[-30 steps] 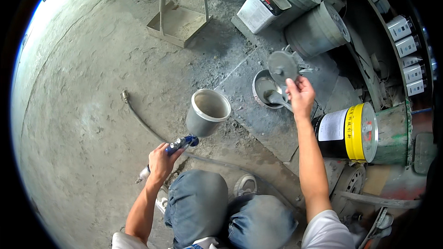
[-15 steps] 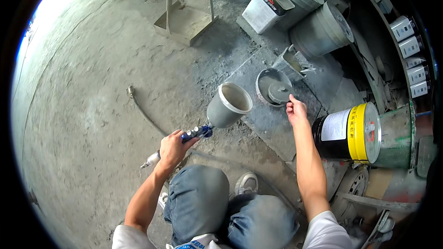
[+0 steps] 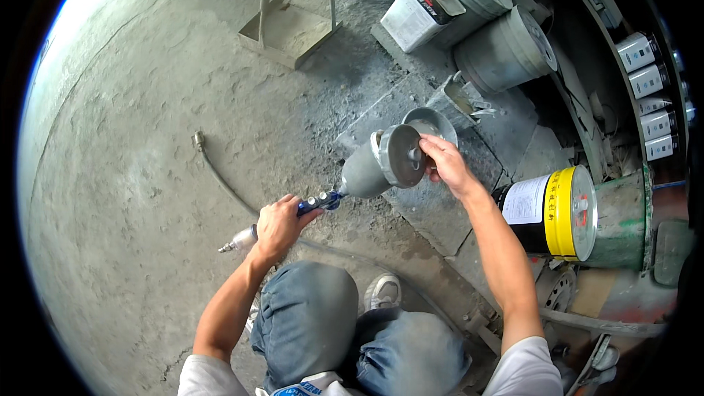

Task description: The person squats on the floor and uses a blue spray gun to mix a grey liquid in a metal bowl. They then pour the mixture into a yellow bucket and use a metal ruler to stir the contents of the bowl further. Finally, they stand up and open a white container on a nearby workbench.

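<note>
My left hand [image 3: 280, 227] is closed on a spray gun [image 3: 317, 201] with a blue metal body and a silver fitting at its lower end. Its grey cup [image 3: 361, 174] tilts toward the right. My right hand [image 3: 447, 165] has its fingers and thumb on the rim of a round grey lid [image 3: 400, 165], which sits at the cup's mouth, partly over it; whether it is seated I cannot tell. Behind them a round grey container [image 3: 434, 116] stands on the ground, partly hidden by the lid and cup.
A hose [image 3: 227, 191] lies on the concrete floor [image 3: 132, 191]. A long-handled dustpan [image 3: 260, 37], white tin [image 3: 407, 26], grey drums [image 3: 506, 55] and dirty small tray [image 3: 455, 101] are farther off. At right lie a black-yellow drum [image 3: 563, 213] and shelved cans [image 3: 647, 81].
The gun and cup have moved right, and the cup has tipped over toward my right hand. The lid has left the round container for the cup's mouth.
</note>
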Tool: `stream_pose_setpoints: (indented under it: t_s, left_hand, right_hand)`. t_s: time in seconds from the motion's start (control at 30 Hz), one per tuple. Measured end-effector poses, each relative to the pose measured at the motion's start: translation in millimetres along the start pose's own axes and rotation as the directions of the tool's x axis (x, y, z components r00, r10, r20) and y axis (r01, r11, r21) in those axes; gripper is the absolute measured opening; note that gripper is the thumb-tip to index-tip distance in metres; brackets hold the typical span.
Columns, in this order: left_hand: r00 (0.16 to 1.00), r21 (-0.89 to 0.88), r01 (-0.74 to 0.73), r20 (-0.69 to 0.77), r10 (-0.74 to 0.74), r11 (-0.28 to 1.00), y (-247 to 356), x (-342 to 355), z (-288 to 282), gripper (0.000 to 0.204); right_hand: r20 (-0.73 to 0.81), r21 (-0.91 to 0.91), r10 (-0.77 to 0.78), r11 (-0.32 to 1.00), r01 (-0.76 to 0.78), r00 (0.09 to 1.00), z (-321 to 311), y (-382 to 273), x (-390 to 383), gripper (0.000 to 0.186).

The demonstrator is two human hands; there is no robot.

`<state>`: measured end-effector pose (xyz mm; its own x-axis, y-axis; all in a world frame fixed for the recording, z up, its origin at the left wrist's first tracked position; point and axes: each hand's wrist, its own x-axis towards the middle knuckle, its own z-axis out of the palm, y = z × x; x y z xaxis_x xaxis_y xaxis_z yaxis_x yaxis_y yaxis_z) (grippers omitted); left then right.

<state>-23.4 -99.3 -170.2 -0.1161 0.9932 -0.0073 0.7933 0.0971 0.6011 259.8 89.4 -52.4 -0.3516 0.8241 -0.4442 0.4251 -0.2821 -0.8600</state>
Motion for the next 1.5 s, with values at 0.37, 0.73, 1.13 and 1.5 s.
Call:
stream_pose_setpoints:
  t_s: [0.37, 0.73, 1.13, 1.5]
  left_hand:
    - [0.999, 0.048, -0.049, 0.018, 0.049, 0.998, -8, -6, 4, 0.046]
    - [0.988, 0.022, -0.148, 0.058, 0.146, 0.989, -10, -1, -7, 0.049]
    - [0.92, -0.012, -0.345, 0.196, 0.341, 0.938, -32, 8, -15, 0.044]
    - [0.995, -0.035, -0.096, 0.036, 0.097, 0.995, 7, 13, 5, 0.032]
  right_hand:
    - [0.006, -0.527, -0.137, 0.842, 0.12, 0.991, 18, -6, 8, 0.047]
    - [0.5, -0.607, -0.161, 0.635, 0.477, 0.851, 12, -40, -26, 0.117]
    - [0.817, -0.528, -0.343, -0.124, 0.84, 0.463, 12, -30, -55, 0.098]
    - [0.147, -0.64, -0.085, 0.751, 0.16, 0.986, 6, -19, -46, 0.114]
